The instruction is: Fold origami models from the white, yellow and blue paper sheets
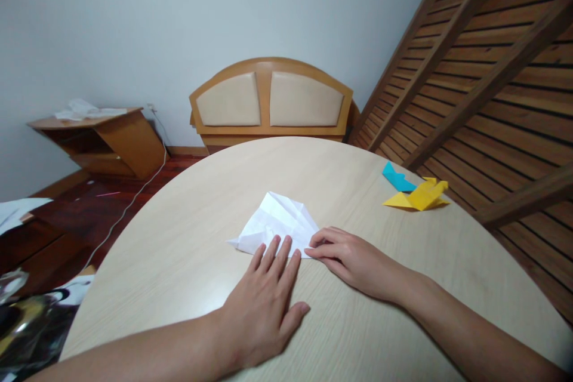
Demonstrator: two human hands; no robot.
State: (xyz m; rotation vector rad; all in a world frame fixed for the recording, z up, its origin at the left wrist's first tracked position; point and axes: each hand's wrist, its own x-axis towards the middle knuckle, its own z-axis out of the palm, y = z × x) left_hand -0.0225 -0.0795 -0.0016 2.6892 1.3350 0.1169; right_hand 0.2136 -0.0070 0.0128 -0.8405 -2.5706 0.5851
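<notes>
A partly folded white paper point(277, 224) lies near the middle of the round light-wood table point(179, 250). My left hand point(264, 304) rests flat on the table, its fingertips pressing the paper's near edge. At the paper's right corner, my right hand point(349, 256) has its fingers curled together and pinches or presses the fold there.
A folded yellow paper figure point(421, 196) and a blue one point(396, 178) sit at the table's right edge. A wooden headboard point(271, 101) leans on the wall behind, a slatted wooden frame point(492, 71) stands right, and a low wooden shelf point(102, 137) is at left.
</notes>
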